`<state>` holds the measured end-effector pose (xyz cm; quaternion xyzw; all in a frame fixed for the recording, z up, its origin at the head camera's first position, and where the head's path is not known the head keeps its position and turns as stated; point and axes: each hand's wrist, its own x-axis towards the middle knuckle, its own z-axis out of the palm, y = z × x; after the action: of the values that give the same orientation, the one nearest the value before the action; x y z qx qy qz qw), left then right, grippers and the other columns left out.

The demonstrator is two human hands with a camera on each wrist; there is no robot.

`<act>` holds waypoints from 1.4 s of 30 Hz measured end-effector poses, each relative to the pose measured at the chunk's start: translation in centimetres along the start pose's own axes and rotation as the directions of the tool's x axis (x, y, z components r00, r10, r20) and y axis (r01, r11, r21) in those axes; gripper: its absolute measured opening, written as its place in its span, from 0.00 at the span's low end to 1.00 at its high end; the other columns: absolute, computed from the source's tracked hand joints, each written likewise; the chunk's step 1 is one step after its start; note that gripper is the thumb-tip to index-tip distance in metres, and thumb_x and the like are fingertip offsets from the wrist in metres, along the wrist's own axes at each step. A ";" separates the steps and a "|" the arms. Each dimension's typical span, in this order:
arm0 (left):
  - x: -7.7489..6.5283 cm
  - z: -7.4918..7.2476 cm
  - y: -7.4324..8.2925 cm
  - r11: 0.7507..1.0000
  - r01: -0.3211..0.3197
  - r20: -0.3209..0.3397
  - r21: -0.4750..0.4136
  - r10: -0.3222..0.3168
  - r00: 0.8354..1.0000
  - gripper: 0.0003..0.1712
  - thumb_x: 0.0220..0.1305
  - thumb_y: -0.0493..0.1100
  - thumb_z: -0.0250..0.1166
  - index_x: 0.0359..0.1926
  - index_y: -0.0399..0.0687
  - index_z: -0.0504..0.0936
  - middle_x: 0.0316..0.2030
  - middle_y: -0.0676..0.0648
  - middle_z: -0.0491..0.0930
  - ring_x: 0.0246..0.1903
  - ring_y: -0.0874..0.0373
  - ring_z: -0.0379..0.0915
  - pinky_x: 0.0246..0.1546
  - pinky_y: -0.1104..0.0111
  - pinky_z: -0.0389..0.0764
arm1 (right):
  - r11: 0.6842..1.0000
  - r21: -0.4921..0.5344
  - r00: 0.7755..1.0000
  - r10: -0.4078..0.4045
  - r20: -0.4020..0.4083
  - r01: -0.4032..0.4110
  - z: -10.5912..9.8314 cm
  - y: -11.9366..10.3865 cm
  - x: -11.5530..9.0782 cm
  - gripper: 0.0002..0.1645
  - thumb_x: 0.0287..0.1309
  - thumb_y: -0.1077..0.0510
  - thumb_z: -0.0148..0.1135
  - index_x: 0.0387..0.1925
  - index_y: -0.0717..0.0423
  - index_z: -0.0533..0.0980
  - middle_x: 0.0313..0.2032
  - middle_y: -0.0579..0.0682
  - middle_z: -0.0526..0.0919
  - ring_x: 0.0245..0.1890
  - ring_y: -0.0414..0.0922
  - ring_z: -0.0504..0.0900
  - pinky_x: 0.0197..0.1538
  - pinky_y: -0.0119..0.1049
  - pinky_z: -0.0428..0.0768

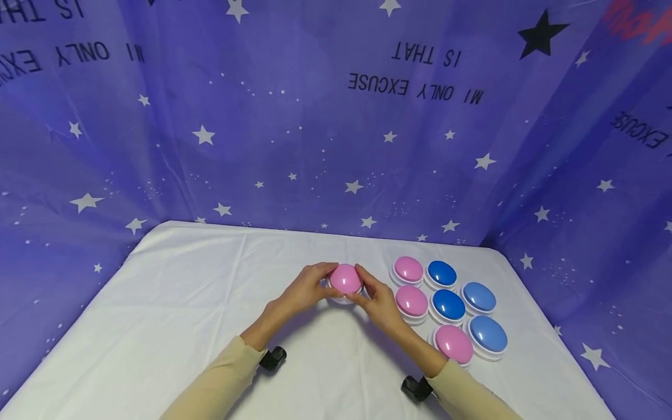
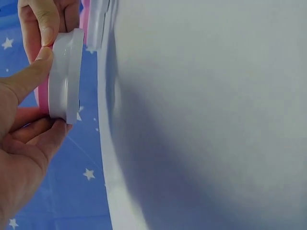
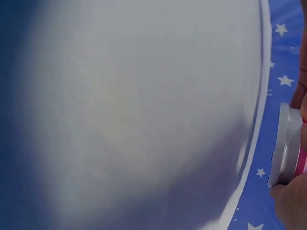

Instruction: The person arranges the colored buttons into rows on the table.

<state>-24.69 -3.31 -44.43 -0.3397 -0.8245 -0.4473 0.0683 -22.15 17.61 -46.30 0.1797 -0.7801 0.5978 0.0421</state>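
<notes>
A pink dome push button (image 1: 345,279) with a round white base is held up between both hands near the middle of the table. My left hand (image 1: 308,286) grips its left side, thumb in front and fingers behind. On the opposite side my right hand (image 1: 380,298) pinches it with thumb and fingers. In the left wrist view the button's white base (image 2: 64,76) stands off the table, with blue cloth showing between them. The right wrist view catches the white base (image 3: 288,143) and part of the right hand (image 3: 292,203) at its edge.
To the right stand more push buttons: three pink, one being the front pink button (image 1: 454,343), two dark blue (image 1: 448,304) and two light blue (image 1: 488,333). White cloth covers the table (image 1: 173,303). A purple star-printed curtain (image 1: 294,140) hangs behind and at the sides.
</notes>
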 end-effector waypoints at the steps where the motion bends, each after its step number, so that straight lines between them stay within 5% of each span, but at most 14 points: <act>1: 0.1 -0.1 -0.3 1.000 -0.001 0.002 0.007 0.001 1.000 0.30 0.51 0.34 0.77 0.55 0.31 0.79 0.50 0.39 0.82 0.51 0.49 0.79 0.54 0.57 0.78 | 1.000 0.002 1.000 -0.001 0.006 0.001 0.2 0.1 0.3 0.40 0.55 0.72 0.68 0.68 0.71 0.63 0.69 0.65 0.64 0.70 0.56 0.60 0.68 0.38 0.60; 9: 1.1 -0.2 -2.2 0.999 0.026 0.011 0.037 -0.026 1.000 0.29 0.52 0.35 0.76 0.55 0.29 0.79 0.49 0.37 0.83 0.50 0.47 0.79 0.52 0.55 0.78 | 0.998 0.021 0.998 0.055 -0.017 -0.055 1.1 1.0 2.5 0.40 0.52 0.78 0.66 0.67 0.75 0.63 0.66 0.70 0.65 0.69 0.60 0.61 0.69 0.43 0.60; 16: 1.3 0.0 -3.0 0.996 0.078 0.036 0.033 -0.079 0.996 0.26 0.54 0.37 0.76 0.52 0.29 0.80 0.45 0.37 0.83 0.43 0.47 0.79 0.48 0.55 0.78 | 0.991 0.072 0.993 0.115 0.028 -0.117 1.2 -0.7 2.7 0.38 0.53 0.79 0.62 0.66 0.80 0.60 0.64 0.75 0.65 0.68 0.66 0.61 0.69 0.53 0.60; 22: 1.5 0.0 -3.3 0.996 0.084 0.044 0.033 -0.086 0.995 0.27 0.53 0.37 0.77 0.52 0.30 0.81 0.44 0.37 0.84 0.42 0.48 0.79 0.47 0.56 0.79 | 0.992 0.048 0.993 0.115 0.031 -0.116 1.1 1.8 3.4 0.39 0.52 0.77 0.64 0.66 0.76 0.62 0.64 0.72 0.67 0.68 0.63 0.63 0.69 0.50 0.62; 30: 1.8 -0.2 -3.7 0.994 0.111 0.065 0.019 -0.112 0.992 0.27 0.51 0.36 0.78 0.52 0.31 0.80 0.44 0.39 0.83 0.42 0.49 0.78 0.47 0.55 0.78 | 0.993 0.034 0.991 0.113 0.068 -0.115 0.9 -1.6 3.1 0.37 0.53 0.78 0.62 0.64 0.81 0.62 0.62 0.76 0.67 0.66 0.67 0.64 0.67 0.54 0.63; 42: 1.7 -0.3 -3.8 0.988 0.153 0.067 0.008 -0.153 0.986 0.32 0.50 0.38 0.79 0.54 0.29 0.78 0.49 0.37 0.81 0.49 0.47 0.78 0.53 0.54 0.77 | 0.989 0.049 0.990 0.134 0.054 -0.136 0.9 2.3 3.9 0.41 0.52 0.76 0.67 0.67 0.75 0.62 0.65 0.71 0.67 0.67 0.62 0.65 0.67 0.48 0.65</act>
<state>-28.45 -4.14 -46.16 -0.2903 -0.8505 -0.4385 0.0063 -26.38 16.38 -47.55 0.1427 -0.7755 0.6146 -0.0230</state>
